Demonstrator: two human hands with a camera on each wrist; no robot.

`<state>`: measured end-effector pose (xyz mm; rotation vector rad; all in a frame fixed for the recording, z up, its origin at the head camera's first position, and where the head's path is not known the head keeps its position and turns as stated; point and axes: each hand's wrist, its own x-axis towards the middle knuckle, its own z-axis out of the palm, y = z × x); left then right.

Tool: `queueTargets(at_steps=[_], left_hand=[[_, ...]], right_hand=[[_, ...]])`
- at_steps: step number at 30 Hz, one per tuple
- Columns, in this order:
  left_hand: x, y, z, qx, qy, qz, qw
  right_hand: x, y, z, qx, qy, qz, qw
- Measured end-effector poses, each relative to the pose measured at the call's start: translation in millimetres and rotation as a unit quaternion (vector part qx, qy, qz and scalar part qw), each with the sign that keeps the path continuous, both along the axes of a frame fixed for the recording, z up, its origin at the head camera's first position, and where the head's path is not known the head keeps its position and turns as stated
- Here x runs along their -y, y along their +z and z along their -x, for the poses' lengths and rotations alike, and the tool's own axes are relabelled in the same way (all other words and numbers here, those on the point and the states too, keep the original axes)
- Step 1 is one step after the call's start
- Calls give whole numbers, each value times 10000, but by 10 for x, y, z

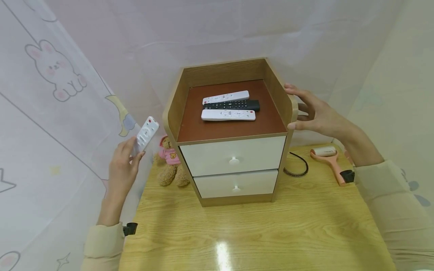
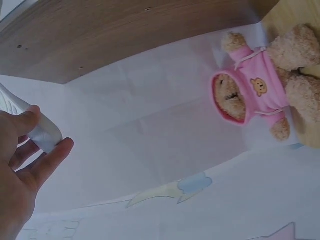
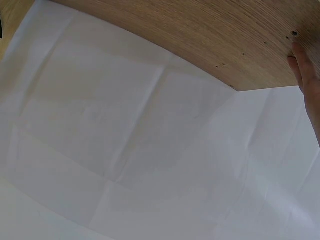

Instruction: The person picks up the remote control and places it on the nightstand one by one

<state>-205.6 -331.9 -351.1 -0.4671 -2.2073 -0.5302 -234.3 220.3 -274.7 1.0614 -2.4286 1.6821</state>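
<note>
My left hand (image 1: 123, 165) pinches a white remote control (image 1: 146, 134) in the air, left of the small wooden cabinet (image 1: 234, 130). In the left wrist view the same remote (image 2: 46, 134) sits between thumb and fingers. On the cabinet's brown top lie three remotes side by side: a white one (image 1: 228, 97) at the back, a black one (image 1: 251, 105) in the middle and another white one (image 1: 217, 115) in front. My right hand (image 1: 317, 114) rests against the cabinet's right side panel, its thumb by the front edge. The right wrist view shows fingers touching the wood.
The cabinet has two white drawers (image 1: 210, 156), both closed or nearly so. A teddy bear (image 1: 171, 156) in pink sits at its left. To its right lie a black headband (image 1: 300, 174) and an orange-handled lint roller (image 1: 332, 162) on the wooden table (image 1: 237, 226).
</note>
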Motion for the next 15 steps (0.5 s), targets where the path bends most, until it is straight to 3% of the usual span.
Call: queueTargets(at_steps=[15], left_hand=[[-150, 476, -50, -336, -49, -59, 9994]], right_hand=[[-7, -8, 13, -36, 67, 33, 10000]])
